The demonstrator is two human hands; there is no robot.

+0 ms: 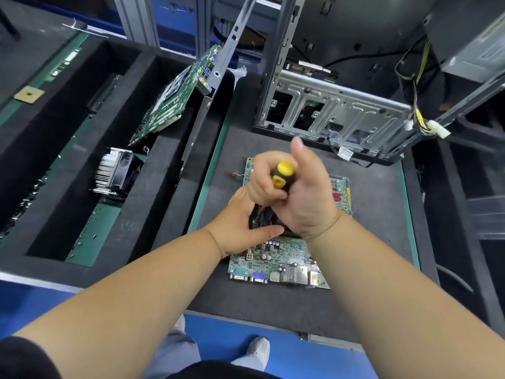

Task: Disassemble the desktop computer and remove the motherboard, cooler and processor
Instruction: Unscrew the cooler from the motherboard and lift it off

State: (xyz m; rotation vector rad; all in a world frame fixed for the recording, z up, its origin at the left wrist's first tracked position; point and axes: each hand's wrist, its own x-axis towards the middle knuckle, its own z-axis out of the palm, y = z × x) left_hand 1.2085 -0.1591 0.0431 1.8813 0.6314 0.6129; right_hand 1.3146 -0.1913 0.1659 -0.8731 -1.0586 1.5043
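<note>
right hand clenched round screwdriver | left hand steadies cooler, grip apparently loose | risk: tip slips, gouging motherboard

Matt dark foam surface; glossy yellow-black plastic screwdriver handle; bare grey sheet-metal case, far right; shiny finned metal heatsink, left; green lacquered motherboard, near.
</note>
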